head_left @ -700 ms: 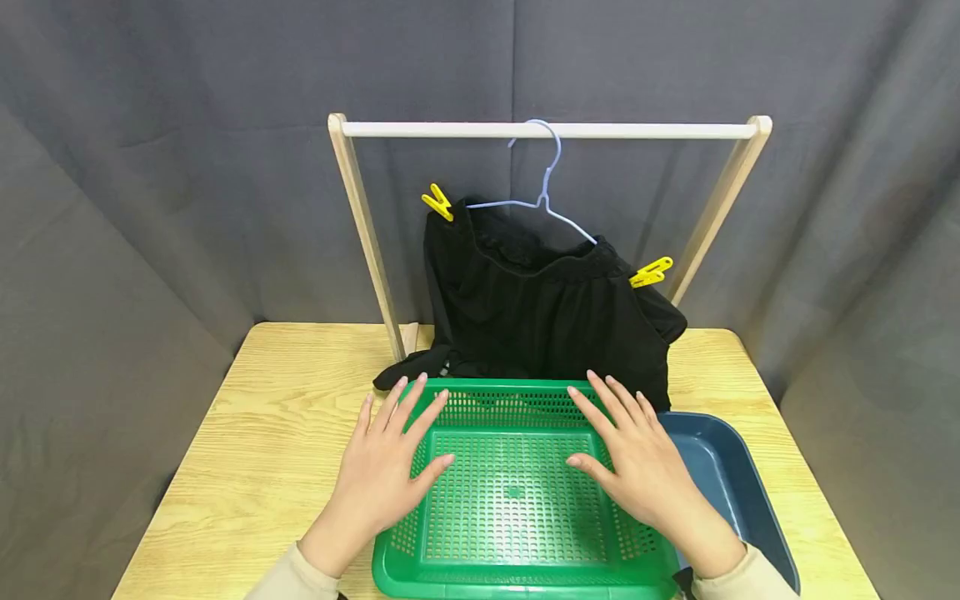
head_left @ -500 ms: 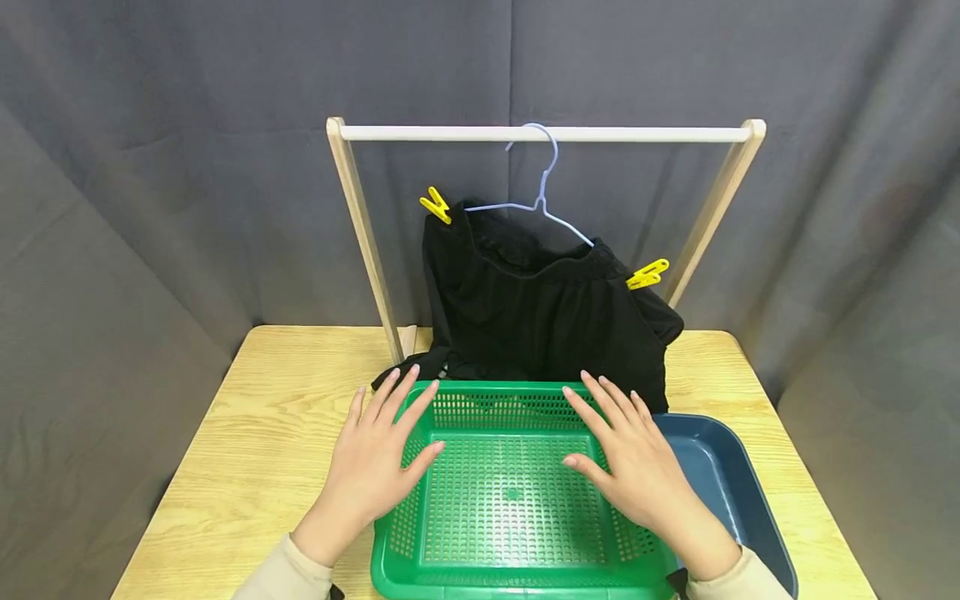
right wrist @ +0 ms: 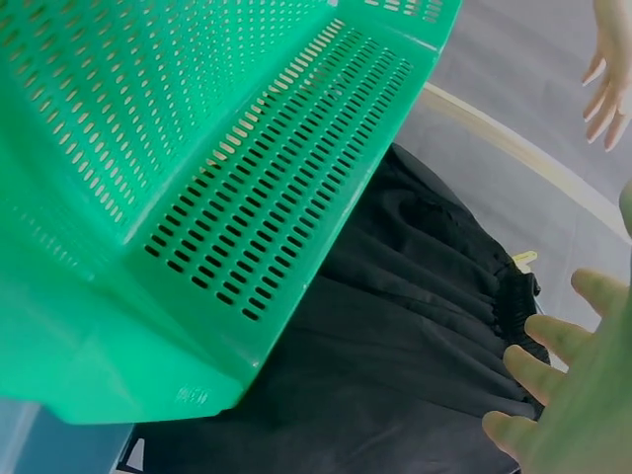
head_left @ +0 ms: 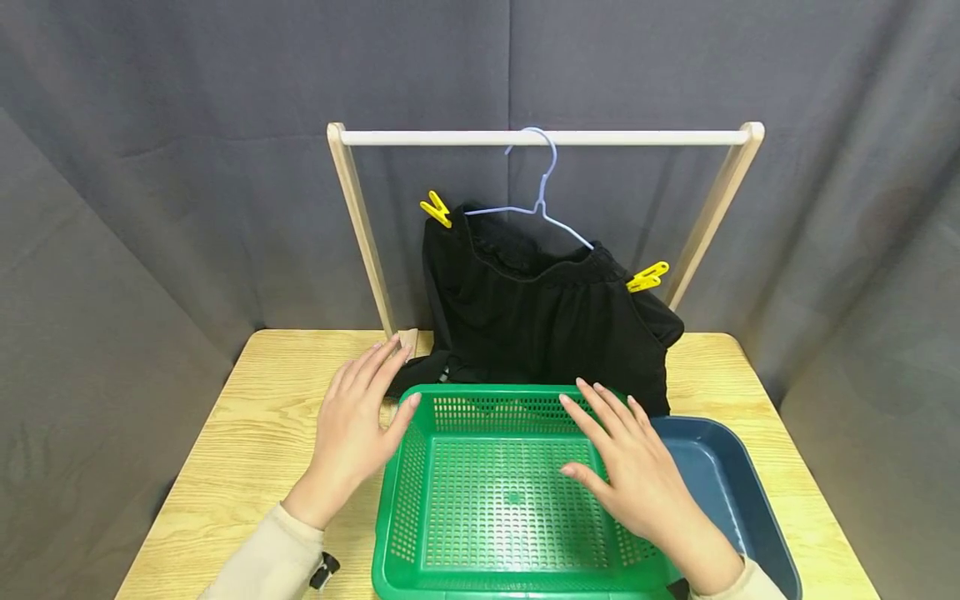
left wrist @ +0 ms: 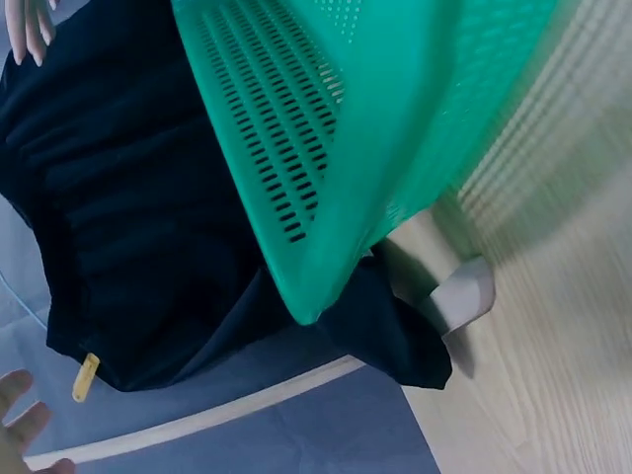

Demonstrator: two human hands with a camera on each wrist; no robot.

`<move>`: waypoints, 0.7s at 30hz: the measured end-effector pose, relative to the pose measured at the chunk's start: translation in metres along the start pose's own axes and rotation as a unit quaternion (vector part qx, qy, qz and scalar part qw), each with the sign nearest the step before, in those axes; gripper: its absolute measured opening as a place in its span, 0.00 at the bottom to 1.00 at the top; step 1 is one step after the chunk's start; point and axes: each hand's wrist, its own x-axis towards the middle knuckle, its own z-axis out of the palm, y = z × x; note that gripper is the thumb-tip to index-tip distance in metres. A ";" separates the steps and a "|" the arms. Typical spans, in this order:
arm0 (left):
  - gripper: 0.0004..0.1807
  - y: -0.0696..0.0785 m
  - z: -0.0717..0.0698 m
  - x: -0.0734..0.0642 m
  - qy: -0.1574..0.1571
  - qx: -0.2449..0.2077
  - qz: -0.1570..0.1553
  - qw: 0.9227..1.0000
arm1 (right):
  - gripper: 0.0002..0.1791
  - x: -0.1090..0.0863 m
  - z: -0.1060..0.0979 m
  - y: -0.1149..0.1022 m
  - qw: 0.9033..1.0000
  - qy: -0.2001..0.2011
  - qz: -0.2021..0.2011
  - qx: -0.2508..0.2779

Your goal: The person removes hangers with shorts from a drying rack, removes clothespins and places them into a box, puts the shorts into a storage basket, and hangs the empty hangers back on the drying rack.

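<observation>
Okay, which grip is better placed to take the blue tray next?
Right, probably: the right grip is nearer the blue tray, while the left grip is across the green basket from it.

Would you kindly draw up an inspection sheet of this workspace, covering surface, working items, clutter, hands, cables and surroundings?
Surface: wood-grain table.
Working items: green basket in front; behind it, black garment on a blue hanger hooked over the white rail, with yellow clips at two sides.
Clutter: dark blue tray, partly hidden by the basket.
Hands: left hand near the basket's left edge, right hand near its right; both hold nothing.
Cables: nothing seen.
Surroundings: grey curtain.
</observation>
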 end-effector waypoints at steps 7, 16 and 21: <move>0.31 -0.020 0.006 0.015 0.017 -0.013 -0.025 0.999 | 0.43 -0.002 -0.002 -0.003 1.000 0.014 -0.007 0.004; 0.31 -0.036 0.010 0.037 0.022 -0.075 -0.136 0.988 | 0.41 -0.001 -0.007 -0.007 1.000 0.027 -0.010 0.010; 0.29 -0.044 0.009 0.050 0.018 -0.103 -0.208 0.972 | 0.40 -0.002 -0.008 -0.009 0.999 0.029 -0.013 0.013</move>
